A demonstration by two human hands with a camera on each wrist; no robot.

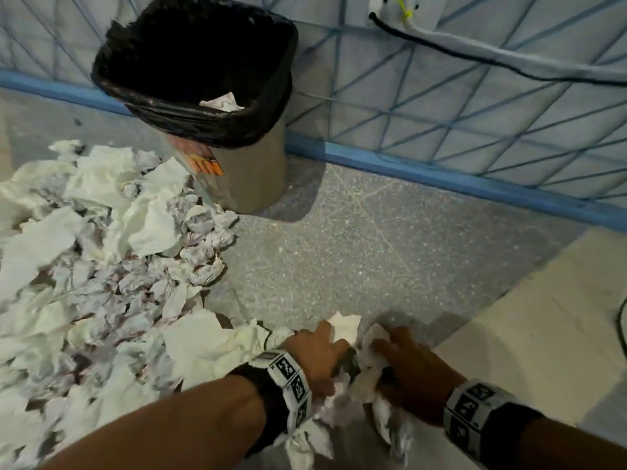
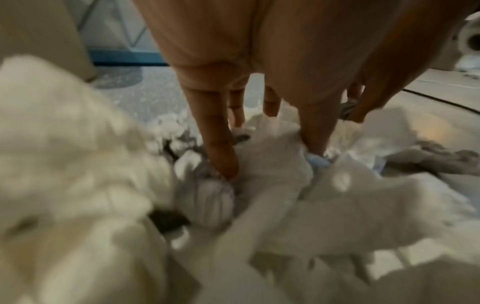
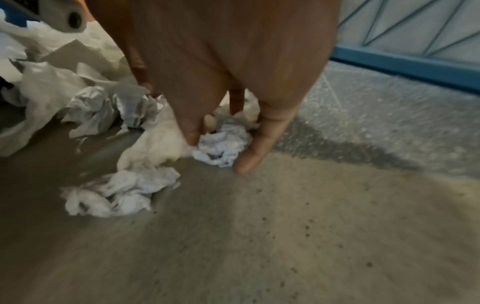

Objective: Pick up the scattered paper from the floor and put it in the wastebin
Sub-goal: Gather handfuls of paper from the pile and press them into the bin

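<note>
Reaching low, head view: left hand (image 1: 317, 351) and right hand (image 1: 412, 378) both sit on loose paper (image 1: 364, 381) on the floor (image 1: 339, 249). A heap (image 1: 101, 266) spreads left. The wastebin (image 1: 244, 171) stands beyond by the wall (image 1: 475, 113), one scrap (image 1: 220, 102) inside.
Left wrist: fingers (image 2: 221, 156) spread, straight, tips pressed into paper.
Right wrist: fingers (image 3: 252, 156) pinch a crumpled wad (image 3: 223, 146) on the floor.

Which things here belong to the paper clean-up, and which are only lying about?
Belong: paper pile, wastebin, paper scrap already in it, left hand among the paper, right hand pinching a paper wad.
Lying about: black cable on the wall, blue skirting board.
</note>
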